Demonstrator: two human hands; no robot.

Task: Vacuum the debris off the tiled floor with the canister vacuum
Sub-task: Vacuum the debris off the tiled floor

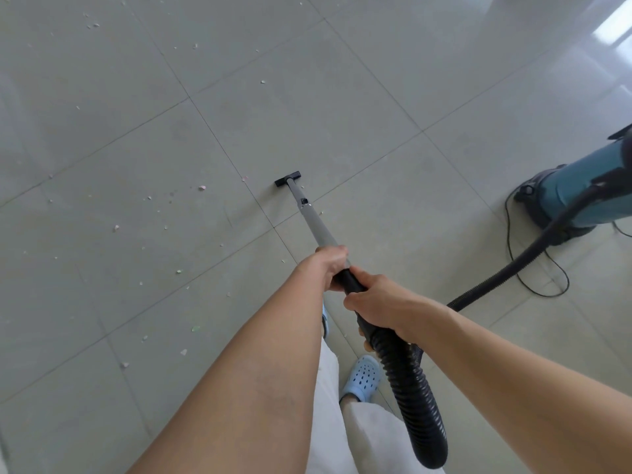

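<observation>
A grey wand (309, 215) runs from my hands down to a black floor nozzle (288, 178) resting on the pale tiled floor (342, 107). My left hand (330, 265) grips the wand's upper end. Just behind it, my right hand (372, 302) grips the black handle where the ribbed black hose (407, 388) begins. The hose loops right to the teal canister vacuum (581, 196) standing at the right edge. Small pink, white and green bits of debris (201, 188) lie scattered over the tiles left of the nozzle and toward the far left.
A thin black power cord (540, 282) curls on the floor beside the canister. My white trousers and a light blue clog (364, 376) are below the hands. A bright window reflection lies on the tiles at the top right.
</observation>
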